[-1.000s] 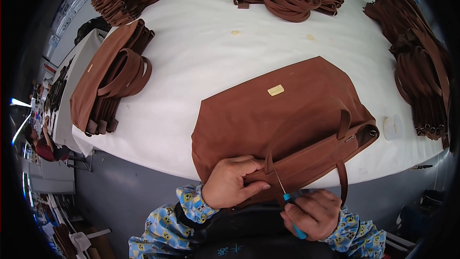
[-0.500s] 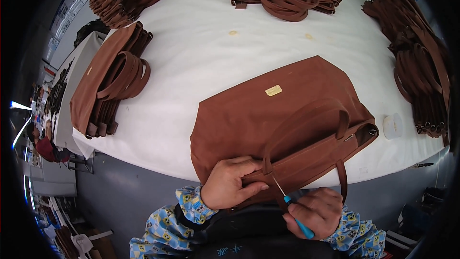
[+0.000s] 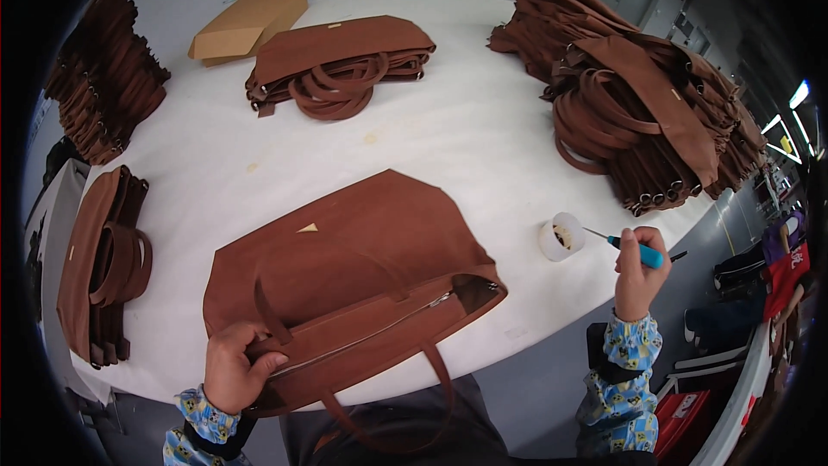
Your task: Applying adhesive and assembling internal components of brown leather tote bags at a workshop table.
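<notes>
A brown handbag (image 3: 362, 246) lies on the table before me, its zip top facing me and a small gold plate on its side. My left hand (image 3: 237, 367) pinches the bag's top edge at its left end, beside a handle base. Off to the right of the bag, my right hand (image 3: 638, 285) is closed round the teal handle of a thin awl (image 3: 640, 252). Its metal tip points left, close to a small white cup (image 3: 548, 246) with yellowish and dark residue inside. Whether the tip touches the cup I cannot tell.
White cloth covers the table (image 3: 448, 138). Stacked brown bags stand at the left (image 3: 95, 267), the back (image 3: 345, 52) and the right (image 3: 638, 121), with another pile (image 3: 108, 78) far left. Behind lies a cardboard box (image 3: 250, 26). People (image 3: 789, 259) are at the far right.
My right hand has carried the awl from the bag's handle base over to the white cup. The left hand keeps hold of the bag's edge. The view has swung right, and the zip now shows.
</notes>
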`<act>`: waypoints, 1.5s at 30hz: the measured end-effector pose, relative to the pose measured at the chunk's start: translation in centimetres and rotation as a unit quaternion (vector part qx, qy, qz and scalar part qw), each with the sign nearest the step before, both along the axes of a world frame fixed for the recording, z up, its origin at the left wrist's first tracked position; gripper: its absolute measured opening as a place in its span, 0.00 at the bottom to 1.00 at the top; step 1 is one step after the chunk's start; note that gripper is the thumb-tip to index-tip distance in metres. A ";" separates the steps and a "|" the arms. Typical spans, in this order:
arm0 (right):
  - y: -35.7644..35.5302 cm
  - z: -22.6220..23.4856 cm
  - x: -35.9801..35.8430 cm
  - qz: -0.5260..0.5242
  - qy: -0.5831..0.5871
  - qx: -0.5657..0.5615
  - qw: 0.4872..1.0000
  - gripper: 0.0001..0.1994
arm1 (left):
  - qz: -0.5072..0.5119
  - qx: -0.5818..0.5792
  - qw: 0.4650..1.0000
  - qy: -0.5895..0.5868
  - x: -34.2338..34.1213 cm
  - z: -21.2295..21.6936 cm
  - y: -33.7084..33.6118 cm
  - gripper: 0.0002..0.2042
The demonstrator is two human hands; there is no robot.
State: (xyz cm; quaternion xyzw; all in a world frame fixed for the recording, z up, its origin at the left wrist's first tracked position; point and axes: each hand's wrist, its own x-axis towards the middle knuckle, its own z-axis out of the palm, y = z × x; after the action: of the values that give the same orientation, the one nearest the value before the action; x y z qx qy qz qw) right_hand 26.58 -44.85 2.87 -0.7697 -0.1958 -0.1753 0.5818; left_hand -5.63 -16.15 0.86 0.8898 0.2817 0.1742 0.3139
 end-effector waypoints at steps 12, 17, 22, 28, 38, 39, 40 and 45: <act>1.3 -2.9 2.8 -0.019 -0.082 -0.220 0.972 0.08 | 0.084 0.120 0.988 0.049 -2.9 0.2 -2.6 0.16; -0.2 -3.1 4.2 0.046 -0.076 -0.197 0.976 0.07 | 0.087 0.058 0.994 0.027 -3.5 -0.4 -3.3 0.19; -2.2 -1.2 2.0 0.033 0.032 -0.094 0.995 0.08 | 0.089 0.052 0.994 0.030 -3.4 -0.7 -3.2 0.19; -0.4 -1.9 -5.1 0.307 0.100 0.211 0.923 0.11 | 0.100 0.129 0.983 0.090 -3.0 -1.1 -3.7 0.26; 5.9 -3.6 -13.9 0.447 0.370 0.242 0.778 0.11 | 0.083 0.103 0.991 0.024 -3.8 -2.3 -3.4 0.28; 6.2 -3.5 -14.4 0.469 0.367 0.162 0.787 0.11 | 0.087 0.101 0.991 0.022 -3.8 -2.4 -3.4 0.28; 6.6 -3.5 -14.7 0.489 0.359 0.081 0.791 0.11 | 0.090 0.098 0.991 0.019 -3.8 -2.5 -3.4 0.28; 8.8 -3.5 -16.3 0.546 0.383 0.001 0.745 0.08 | 0.098 0.103 0.990 -0.015 -4.2 -3.3 -3.3 0.27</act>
State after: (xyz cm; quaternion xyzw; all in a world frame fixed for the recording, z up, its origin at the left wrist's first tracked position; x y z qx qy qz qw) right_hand 10.25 -36.03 -0.67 -0.5328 -0.3435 0.4815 0.6052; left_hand -9.87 -19.40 -2.46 0.8829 0.3432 0.2455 0.2060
